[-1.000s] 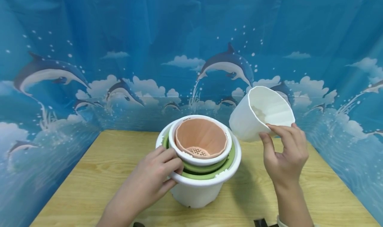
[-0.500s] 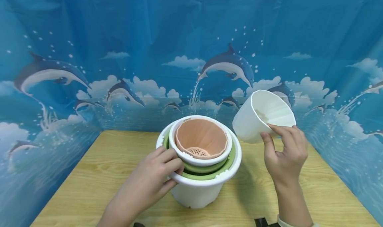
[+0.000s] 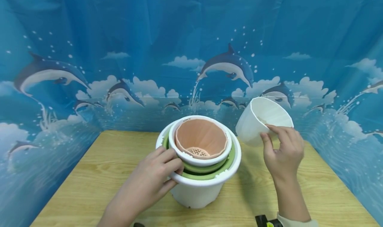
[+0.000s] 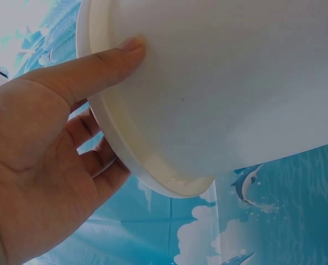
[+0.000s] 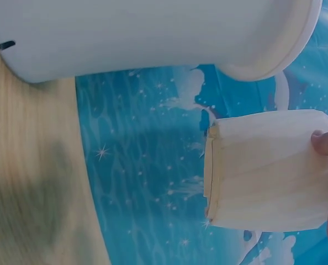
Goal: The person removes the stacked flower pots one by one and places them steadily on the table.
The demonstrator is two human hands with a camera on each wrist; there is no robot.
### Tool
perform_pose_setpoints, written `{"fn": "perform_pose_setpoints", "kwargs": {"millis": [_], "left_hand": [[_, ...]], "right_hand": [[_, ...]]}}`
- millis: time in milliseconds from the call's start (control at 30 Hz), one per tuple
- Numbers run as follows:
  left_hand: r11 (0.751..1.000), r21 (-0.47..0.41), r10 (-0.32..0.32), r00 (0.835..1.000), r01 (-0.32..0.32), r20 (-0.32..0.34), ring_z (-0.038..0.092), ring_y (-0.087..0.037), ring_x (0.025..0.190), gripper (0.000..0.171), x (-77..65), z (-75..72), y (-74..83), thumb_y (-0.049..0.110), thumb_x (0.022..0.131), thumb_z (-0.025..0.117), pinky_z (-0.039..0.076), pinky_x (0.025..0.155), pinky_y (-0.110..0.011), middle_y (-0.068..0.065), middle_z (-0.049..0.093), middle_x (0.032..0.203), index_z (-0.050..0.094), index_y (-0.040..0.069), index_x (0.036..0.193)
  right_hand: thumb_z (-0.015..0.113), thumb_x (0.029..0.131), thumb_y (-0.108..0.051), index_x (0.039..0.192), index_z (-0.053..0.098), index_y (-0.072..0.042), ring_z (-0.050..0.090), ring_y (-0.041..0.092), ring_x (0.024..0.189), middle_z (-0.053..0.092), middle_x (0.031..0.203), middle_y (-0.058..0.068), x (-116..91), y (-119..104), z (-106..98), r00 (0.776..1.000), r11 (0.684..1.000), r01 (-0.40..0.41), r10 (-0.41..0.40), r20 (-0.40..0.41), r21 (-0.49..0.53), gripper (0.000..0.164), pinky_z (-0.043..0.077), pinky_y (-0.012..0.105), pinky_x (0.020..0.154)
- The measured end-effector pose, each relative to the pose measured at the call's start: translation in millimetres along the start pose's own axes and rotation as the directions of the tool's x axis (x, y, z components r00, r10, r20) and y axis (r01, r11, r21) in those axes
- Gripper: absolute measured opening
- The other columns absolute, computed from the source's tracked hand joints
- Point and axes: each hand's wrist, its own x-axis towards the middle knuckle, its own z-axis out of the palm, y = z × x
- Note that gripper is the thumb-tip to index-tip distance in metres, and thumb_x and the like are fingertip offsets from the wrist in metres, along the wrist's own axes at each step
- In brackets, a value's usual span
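Note:
A large white flower pot [image 3: 194, 195] stands upright on the table, with green pots [image 3: 206, 177], a smaller white pot [image 3: 199, 161] and a terracotta-coloured pot [image 3: 201, 133] nested inside it. My left hand [image 3: 154, 173] grips the large pot's rim at its near left; in the left wrist view the thumb [image 4: 114, 63] lies on the outer wall, fingers over the rim. My right hand [image 3: 284, 150] pinches the rim of a small white pot [image 3: 249, 127], held tilted above the table to the right of the stack. Its mouth faces up and right, and its base shows in the right wrist view.
The wood-grain table [image 3: 98, 173] extends to both sides of the stack. A blue curtain [image 3: 179, 27] printed with dolphins surrounds the table at the back and sides. A dark strap piece [image 3: 266, 221] sits at my right wrist.
The small white pot in my right hand has sunk lower and tipped slightly more upright. My left hand and the nested pots have stayed in place.

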Motion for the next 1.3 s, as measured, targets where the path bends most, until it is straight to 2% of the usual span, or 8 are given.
{"fn": "perform_pose_setpoints", "kwargs": {"millis": [133,400,667,967,1100,1300], "left_hand": [[1.000,0.003,0.002,1.000,-0.002,-0.005,0.043,-0.006,0.089,0.031,0.0,0.1,-0.2,0.026,0.078,0.086,0.046,0.076,-0.029,0.019,0.051,0.097,0.056,0.031,0.086],[1.000,0.005,0.006,1.000,-0.006,-0.008,0.043,-0.006,0.089,0.032,-0.7,0.5,-0.4,0.026,0.078,0.086,0.046,0.075,-0.028,0.019,0.051,0.097,0.056,0.031,0.086],[1.000,0.003,-0.002,1.000,0.002,-0.004,0.043,-0.005,0.088,0.032,-0.3,0.2,-0.1,0.026,0.078,0.086,0.046,0.075,-0.028,0.020,0.051,0.097,0.056,0.031,0.086],[1.000,-0.001,0.001,1.000,-0.001,-0.007,0.043,-0.006,0.088,0.031,0.5,0.9,-0.6,0.026,0.078,0.086,0.046,0.075,-0.028,0.020,0.050,0.096,0.056,0.031,0.085],[1.000,-0.001,-0.004,1.000,0.004,0.002,0.043,-0.006,0.088,0.031,0.7,0.7,-0.5,0.026,0.078,0.086,0.046,0.075,-0.028,0.020,0.051,0.096,0.056,0.031,0.085],[1.000,-0.004,-0.005,1.000,0.005,0.009,0.043,-0.006,0.088,0.031,1.2,-0.2,-0.3,0.026,0.078,0.086,0.046,0.075,-0.028,0.020,0.051,0.096,0.056,0.031,0.085]], "right_hand": [[0.084,0.076,-0.010,0.094,0.074,0.001,0.060,0.043,0.088,0.069,0.089,0.020,-4,9,2,0.999,0.999,-0.004,0.006,0.041,-0.033,0.023,0.042,0.055,0.083],[0.084,0.074,-0.005,0.094,0.073,0.000,0.059,0.044,0.086,0.068,0.089,0.019,-14,25,5,0.993,0.995,-0.017,0.028,0.117,-0.095,0.023,0.043,0.057,0.081],[0.083,0.076,-0.005,0.096,0.072,-0.001,0.059,0.045,0.090,0.067,0.093,0.020,-23,40,5,0.967,0.980,-0.061,0.105,0.233,-0.190,0.024,0.042,0.061,0.081],[0.083,0.075,-0.004,0.095,0.071,0.001,0.060,0.045,0.090,0.067,0.092,0.021,-32,53,5,0.941,0.964,-0.087,0.162,0.298,-0.250,0.024,0.043,0.061,0.087],[0.081,0.078,-0.005,0.097,0.072,-0.001,0.059,0.044,0.092,0.067,0.094,0.019,-37,59,5,0.911,0.947,-0.127,0.228,0.343,-0.294,0.021,0.042,0.060,0.090],[0.078,0.082,-0.008,0.101,0.073,-0.004,0.059,0.043,0.096,0.067,0.098,0.018,-41,62,2,0.839,0.910,-0.177,0.339,0.426,-0.376,0.020,0.042,0.061,0.090]]}}
